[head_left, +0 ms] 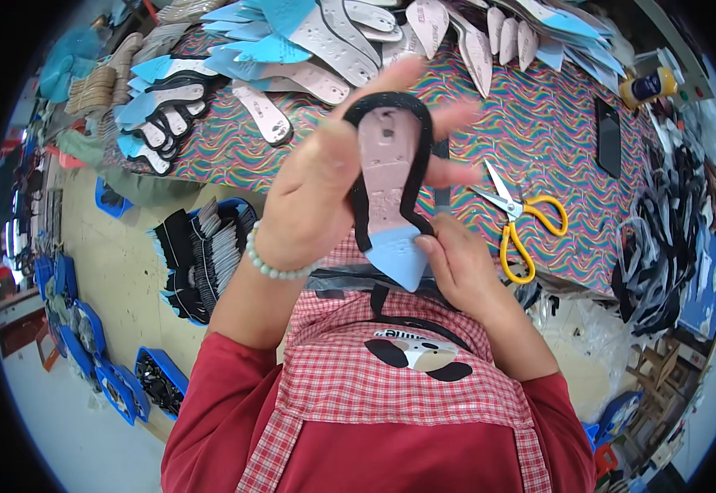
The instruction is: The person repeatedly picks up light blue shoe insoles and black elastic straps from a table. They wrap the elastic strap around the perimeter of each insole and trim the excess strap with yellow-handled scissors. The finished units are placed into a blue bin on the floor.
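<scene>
A shoe insole (pixel 389 172), pinkish with a light blue pointed end and a black strip around its edge, is held up over my apron. My right hand (pixel 466 267) is closed on it, pinching the edge beside the blue end. My left hand (pixel 317 185), with a beaded bracelet at the wrist, is behind and beside the rounded end. Its fingers are spread and slightly blurred, and the thumb lies against the black strip. To the right, yellow-handled scissors (pixel 512 209) rest partly opened on the patterned tablecloth (pixel 477 135).
Piled insoles (pixel 308 41) cover the table's far side, with more black-edged ones (pixel 165 115) at the left. A phone (pixel 608 138), a bottle (pixel 649 87) and a heap of black strips (pixel 662 222) are at the right. A bundled stack (pixel 202 259) and blue bins (pixel 161 382) stand left.
</scene>
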Demonstrator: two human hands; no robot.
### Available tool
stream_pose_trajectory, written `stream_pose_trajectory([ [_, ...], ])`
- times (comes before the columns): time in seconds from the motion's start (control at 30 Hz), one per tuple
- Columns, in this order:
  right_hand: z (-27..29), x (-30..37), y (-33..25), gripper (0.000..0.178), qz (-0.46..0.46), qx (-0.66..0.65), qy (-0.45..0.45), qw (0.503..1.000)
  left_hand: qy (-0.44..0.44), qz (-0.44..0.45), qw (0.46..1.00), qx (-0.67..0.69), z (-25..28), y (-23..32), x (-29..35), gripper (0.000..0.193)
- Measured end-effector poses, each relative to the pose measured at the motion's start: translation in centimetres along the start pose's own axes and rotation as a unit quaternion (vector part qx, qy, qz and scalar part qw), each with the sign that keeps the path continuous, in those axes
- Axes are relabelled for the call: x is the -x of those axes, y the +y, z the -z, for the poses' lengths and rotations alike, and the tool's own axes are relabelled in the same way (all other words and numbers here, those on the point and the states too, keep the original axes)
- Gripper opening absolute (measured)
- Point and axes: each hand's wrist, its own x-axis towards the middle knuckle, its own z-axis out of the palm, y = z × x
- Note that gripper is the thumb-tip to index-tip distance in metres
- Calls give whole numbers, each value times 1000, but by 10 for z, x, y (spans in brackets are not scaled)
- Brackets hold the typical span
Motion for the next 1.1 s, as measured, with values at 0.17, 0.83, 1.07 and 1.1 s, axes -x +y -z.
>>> stream_pose_trajectory([
  [0.17, 0, -4, -3, 15, -11, 26, 67, 997, -63, -69, 994, -50, 2, 6, -14, 81],
  [0.83, 8, -2, 15, 27, -88, 97, 119, 984, 20, -312, 668, -675, 85, 141, 13, 26],
  [1.07, -20, -16, 47, 17, -68, 247, 92, 962, 83, -46, 294, -951, 356, 131, 20, 39],
  [1.1, -12, -7, 43, 14, -58, 164, 86, 981, 105, -166, 461, -865, 345, 117, 23, 39],
])
